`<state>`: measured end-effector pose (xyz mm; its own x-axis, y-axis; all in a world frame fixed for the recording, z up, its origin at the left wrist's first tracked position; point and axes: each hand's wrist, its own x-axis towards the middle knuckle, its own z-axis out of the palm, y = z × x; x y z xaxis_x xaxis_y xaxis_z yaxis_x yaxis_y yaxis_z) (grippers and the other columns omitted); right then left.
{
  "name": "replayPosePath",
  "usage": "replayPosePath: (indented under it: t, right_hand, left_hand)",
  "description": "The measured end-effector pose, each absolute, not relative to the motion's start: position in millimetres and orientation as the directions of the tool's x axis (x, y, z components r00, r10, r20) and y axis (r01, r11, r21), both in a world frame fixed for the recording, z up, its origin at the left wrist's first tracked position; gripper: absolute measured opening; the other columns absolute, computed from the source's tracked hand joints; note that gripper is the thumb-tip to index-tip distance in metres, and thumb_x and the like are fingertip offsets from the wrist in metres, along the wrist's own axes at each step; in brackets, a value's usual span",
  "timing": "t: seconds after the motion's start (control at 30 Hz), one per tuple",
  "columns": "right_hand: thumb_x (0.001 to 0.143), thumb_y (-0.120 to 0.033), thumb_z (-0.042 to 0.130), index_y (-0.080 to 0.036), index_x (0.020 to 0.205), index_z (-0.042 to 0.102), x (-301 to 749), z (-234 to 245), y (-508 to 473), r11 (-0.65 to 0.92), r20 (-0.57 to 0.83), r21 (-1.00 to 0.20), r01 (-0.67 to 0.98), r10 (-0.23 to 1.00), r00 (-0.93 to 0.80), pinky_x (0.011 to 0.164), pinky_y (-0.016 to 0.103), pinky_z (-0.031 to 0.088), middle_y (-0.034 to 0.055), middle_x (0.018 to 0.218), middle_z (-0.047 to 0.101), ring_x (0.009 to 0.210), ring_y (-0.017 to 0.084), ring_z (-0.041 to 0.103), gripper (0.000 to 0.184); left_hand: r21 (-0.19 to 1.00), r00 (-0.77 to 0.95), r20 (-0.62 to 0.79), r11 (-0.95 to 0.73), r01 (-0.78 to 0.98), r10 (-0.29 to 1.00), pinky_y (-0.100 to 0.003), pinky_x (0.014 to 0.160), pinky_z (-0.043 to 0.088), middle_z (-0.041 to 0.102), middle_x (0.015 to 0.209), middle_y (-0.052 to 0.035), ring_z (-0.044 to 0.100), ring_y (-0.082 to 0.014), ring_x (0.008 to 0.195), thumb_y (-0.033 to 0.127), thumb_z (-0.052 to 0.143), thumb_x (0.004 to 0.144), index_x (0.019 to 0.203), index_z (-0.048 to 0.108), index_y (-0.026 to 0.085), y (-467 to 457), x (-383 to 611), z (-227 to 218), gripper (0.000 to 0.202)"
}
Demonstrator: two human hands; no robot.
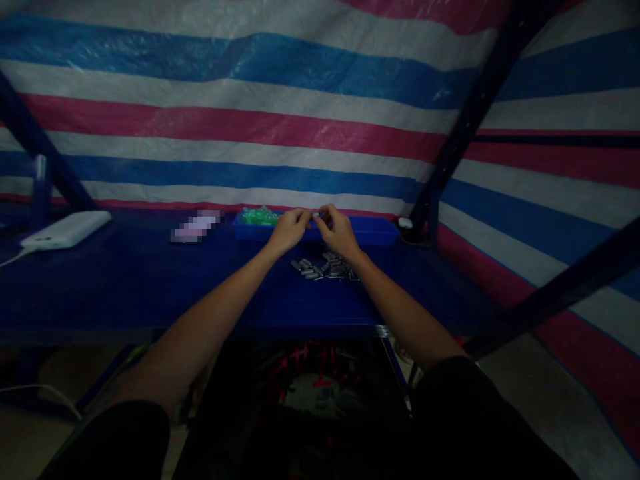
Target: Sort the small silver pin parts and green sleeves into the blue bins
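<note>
Behind your grip hangs the striped sheeting (250, 120), and the light is dim, so bring your eyes to your fingertips. Under your grip the blue table (200, 287) spreads to both sides; steady your forearms above its near edge so the fingers alone do the fine work. Your grip hides the middle of the blue tray (373, 231); working close over it should help catch a dropped piece. Your left hand (288, 231) and right hand (341, 235) meet almost fingertip to fingertip, thumbs and forefingers curled in; whether either is clamped on anything, I cannot tell. Nearer you than the grip, loose metal pieces (333, 267) lie on the table, partly hidden by your right wrist, so lift that wrist a little to avoid scattering them. Left of the grip, green pieces (259, 215) heap in the tray. Smallest of all, a pale piece (315, 215) seems to show between your fingertips; pinch lightly, steadying with one hand while the other turns it
</note>
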<state>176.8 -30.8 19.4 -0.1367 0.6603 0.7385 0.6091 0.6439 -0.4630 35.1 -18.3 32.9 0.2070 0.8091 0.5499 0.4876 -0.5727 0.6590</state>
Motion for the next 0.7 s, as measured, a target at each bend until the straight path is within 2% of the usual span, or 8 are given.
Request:
replayPosePath:
  t: [0.13,0.2,0.33,0.47,0.57,0.7]
  right_hand:
    - [0.085,-0.04,0.043,-0.019,0.068,0.051,178.2,19.9,-30.7,0.639,0.737,-0.447,0.626,0.66,-0.147,0.057,0.024,0.034,-0.0013,0.061,0.05,0.058,0.011,0.046,0.029]
    - [0.085,-0.041,0.042,-0.018,0.065,0.051,177.8,19.8,-31.6,0.648,0.736,-0.454,0.612,0.659,-0.153,0.057,0.024,0.034,-0.0011,0.06,0.05,0.058,0.011,0.046,0.031]
    - [0.082,-0.038,0.047,-0.018,0.079,0.054,175.9,20.3,-35.0,0.676,0.721,-0.49,0.55,0.669,-0.181,0.057,0.023,0.037,-0.0018,0.063,0.053,0.059,0.011,0.048,0.021]
    - [0.079,-0.031,0.05,-0.019,0.084,0.054,175.4,20.2,-36.2,0.69,0.717,-0.467,0.553,0.662,-0.219,0.058,0.023,0.038,-0.0017,0.065,0.054,0.059,0.011,0.05,0.014]
    - [0.078,-0.028,0.051,-0.017,0.088,0.056,176.2,19.4,-35.1,0.703,0.718,-0.439,0.56,0.649,-0.252,0.059,0.024,0.038,-0.0007,0.067,0.056,0.06,0.012,0.05,0.016]
    - [0.083,-0.032,0.045,-0.016,0.088,0.058,175.8,20.2,-34.3,0.684,0.727,-0.401,0.609,0.642,-0.244,0.06,0.024,0.036,0.001,0.068,0.058,0.06,0.013,0.05,0.02]
  left_hand:
    - [0.677,0.194,0.533,-0.552,0.487,0.824,-0.023,0.052,0.034,0.048,0.046,0.0004,0.049,-0.0123,0.051,0.046,0.029,0.087,0.051,0.049,0.016,-22.9,36.1,33.3,0.052]
    - [0.69,0.176,0.52,-0.532,0.491,0.836,-0.024,0.049,0.03,0.04,0.041,0.0016,0.044,-0.0117,0.047,0.049,0.027,0.087,0.044,0.042,0.017,-24.7,36.6,33.6,0.055]
    - [0.706,0.164,0.519,-0.529,0.471,0.839,-0.024,0.047,0.027,0.036,0.04,0.0024,0.04,-0.0107,0.044,0.049,0.031,0.085,0.043,0.039,0.017,-25.9,37.5,33.6,0.053]
    - [0.7,0.17,0.512,-0.524,0.485,0.842,-0.024,0.048,0.027,0.039,0.041,0.0019,0.041,-0.0109,0.045,0.047,0.032,0.085,0.043,0.041,0.017,-25.0,37.3,32.7,0.052]
    - [0.711,0.166,0.499,-0.511,0.482,0.851,-0.024,0.047,0.028,0.041,0.041,0.0019,0.042,-0.0111,0.045,0.047,0.031,0.085,0.045,0.043,0.017,-23.5,35.7,31.4,0.051]
    - [0.721,0.19,0.484,-0.512,0.466,0.854,-0.024,0.05,0.032,0.043,0.042,0.0011,0.044,-0.0119,0.046,0.05,0.028,0.085,0.046,0.044,0.017,-20.3,34.1,29.5,0.054]
